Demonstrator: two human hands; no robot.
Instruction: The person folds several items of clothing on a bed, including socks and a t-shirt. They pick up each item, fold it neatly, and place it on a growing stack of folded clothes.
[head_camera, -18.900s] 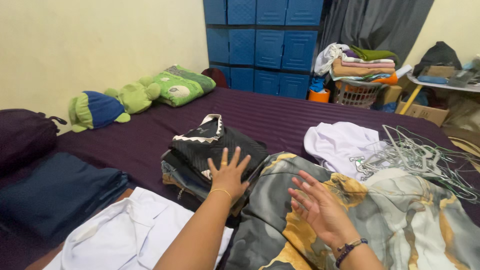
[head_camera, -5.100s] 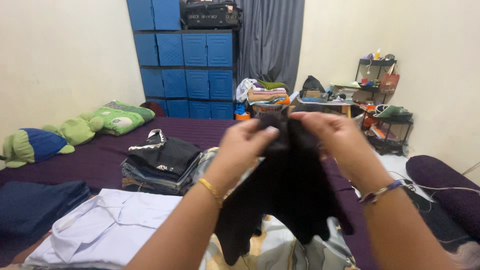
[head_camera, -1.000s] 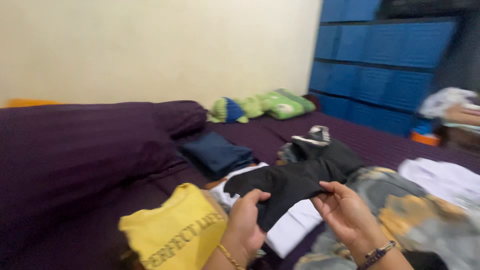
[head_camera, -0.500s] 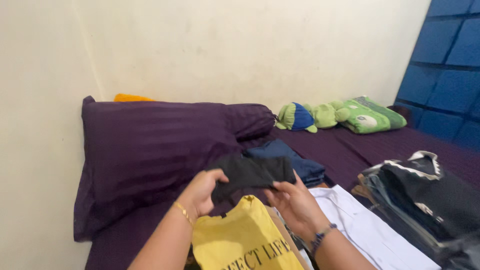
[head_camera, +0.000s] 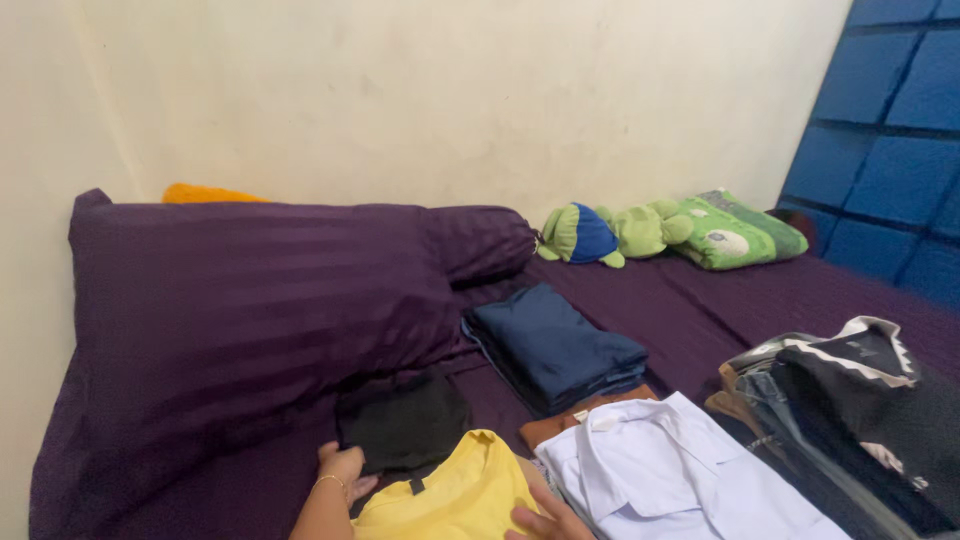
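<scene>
Black folded garment (head_camera: 402, 424), held up between both hands a moment ago, now lies on the bed beside the yellow shirt (head_camera: 452, 497); left hand (head_camera: 344, 468) rests open-fingered at its near edge, right hand (head_camera: 545, 522) flat on yellow shirt.

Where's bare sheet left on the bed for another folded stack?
Free: purple sheet between the navy stack, the green plush toys and the dark clothes pile. Crowded: near edge, where black garment, yellow shirt and white shirt sit close together.

Left hand (head_camera: 345, 468) touching folded black cloth (head_camera: 403, 423), right hand (head_camera: 545, 522) on yellow shirt (head_camera: 455, 498)
</scene>
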